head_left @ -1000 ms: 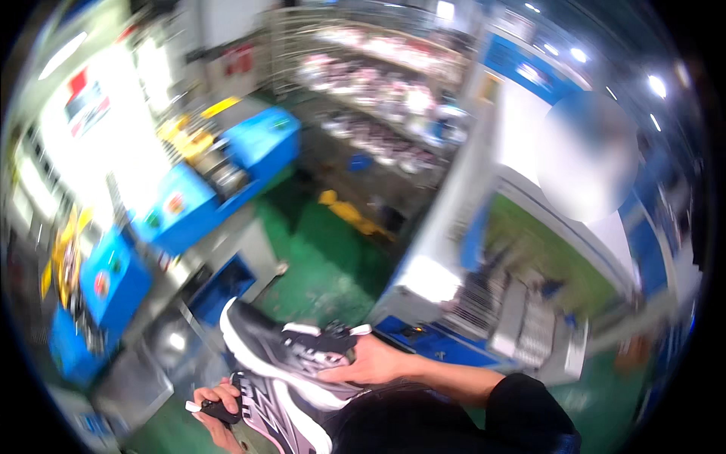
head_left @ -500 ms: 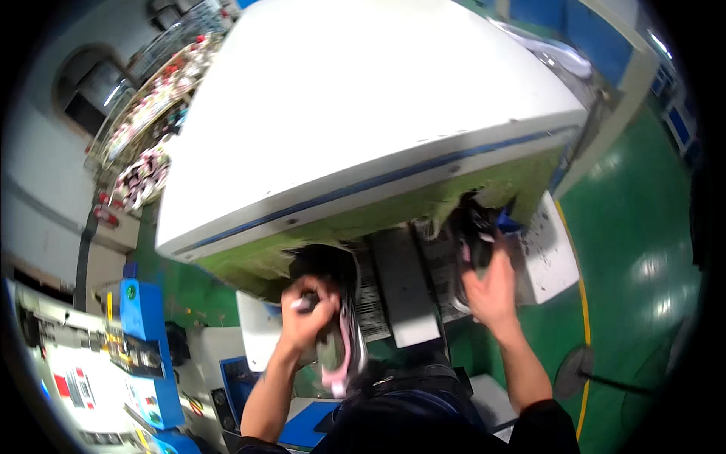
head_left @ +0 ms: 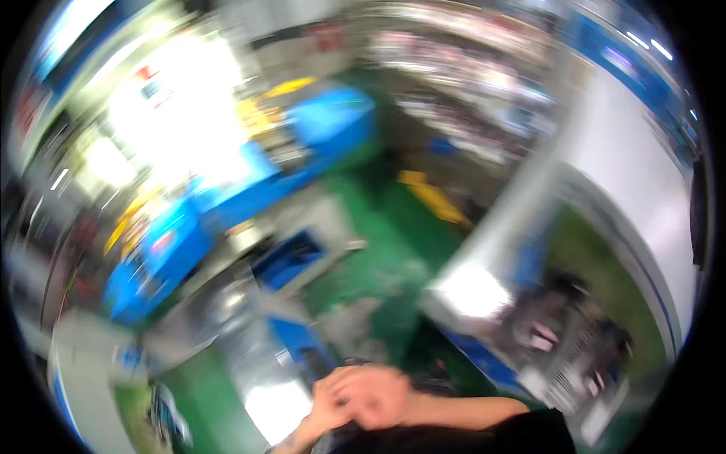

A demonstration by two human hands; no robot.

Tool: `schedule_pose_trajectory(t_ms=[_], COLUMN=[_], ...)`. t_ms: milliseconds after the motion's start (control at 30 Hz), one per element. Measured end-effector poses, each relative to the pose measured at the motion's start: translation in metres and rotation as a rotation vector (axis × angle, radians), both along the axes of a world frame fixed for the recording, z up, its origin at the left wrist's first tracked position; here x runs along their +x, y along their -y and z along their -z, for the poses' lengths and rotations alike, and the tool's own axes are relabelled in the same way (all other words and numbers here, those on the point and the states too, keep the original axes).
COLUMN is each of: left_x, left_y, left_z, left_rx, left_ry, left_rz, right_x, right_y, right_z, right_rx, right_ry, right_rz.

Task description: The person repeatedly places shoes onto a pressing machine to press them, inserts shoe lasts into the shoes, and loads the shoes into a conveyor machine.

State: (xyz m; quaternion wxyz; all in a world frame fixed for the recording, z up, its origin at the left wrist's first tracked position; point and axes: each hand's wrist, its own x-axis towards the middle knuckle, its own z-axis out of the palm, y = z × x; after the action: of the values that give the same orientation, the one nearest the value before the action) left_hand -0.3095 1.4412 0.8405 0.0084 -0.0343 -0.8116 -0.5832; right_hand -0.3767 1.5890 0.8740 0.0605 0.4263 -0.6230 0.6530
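My left hand [head_left: 330, 399] and my right hand [head_left: 380, 398] are close together at the lower middle, seemingly touching. Motion smears their fingers, so I cannot make out whether they hold anything. A dark, narrow thing [head_left: 314, 365] shows just beyond the left hand; whether it is gripped is unclear. At the right, away from both hands, a shoe with pink parts [head_left: 542, 337] and a second pinkish shoe [head_left: 597, 380] rest in the opening of a white machine [head_left: 643, 159] with green flaps.
Ahead on the left is a blue-framed workstation [head_left: 333, 125] under bright light. A blue bin [head_left: 289, 261] stands below it, with a shiny metal surface [head_left: 257, 363] nearer me. Racks of shoes [head_left: 461, 68] line the back, beyond the green floor [head_left: 393, 242].
My view has swung left, so the white machine is now at the right. Both hands have left the shoes in its openings and come together in front of me.
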Motion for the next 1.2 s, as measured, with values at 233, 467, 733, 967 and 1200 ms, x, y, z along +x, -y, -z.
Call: schedule_pose_trajectory(t_ms=[233,467,733,967,1200], left_x=[0.281,0.519,0.527,0.533,0.54], left_y=[0.181,0.141,0.133,0.113,0.128], left_z=[0.075,0.254,0.255,0.287,0.285], left_rx=[-0.235,-0.75,-0.486,-0.435,-0.637], left_ry=[0.092,0.765,0.736,0.718,0.673], left_rz=[-1.58,-2.343,-2.404,-2.445,-2.466], right_x=[0.082,0.234,0.651,0.721,0.314], right_y=[0.184,0.439,0.696,0.662,0.475], right_z=[0.011,0.082,0.146,0.211,0.195], right_rx=[0.673,0.937,0.191,0.425,1.467], right_ry=[0.357,-0.53,-1.402,-1.249,-0.395], right_rz=[-0.552,-1.257,-1.34,-1.387,-1.148])
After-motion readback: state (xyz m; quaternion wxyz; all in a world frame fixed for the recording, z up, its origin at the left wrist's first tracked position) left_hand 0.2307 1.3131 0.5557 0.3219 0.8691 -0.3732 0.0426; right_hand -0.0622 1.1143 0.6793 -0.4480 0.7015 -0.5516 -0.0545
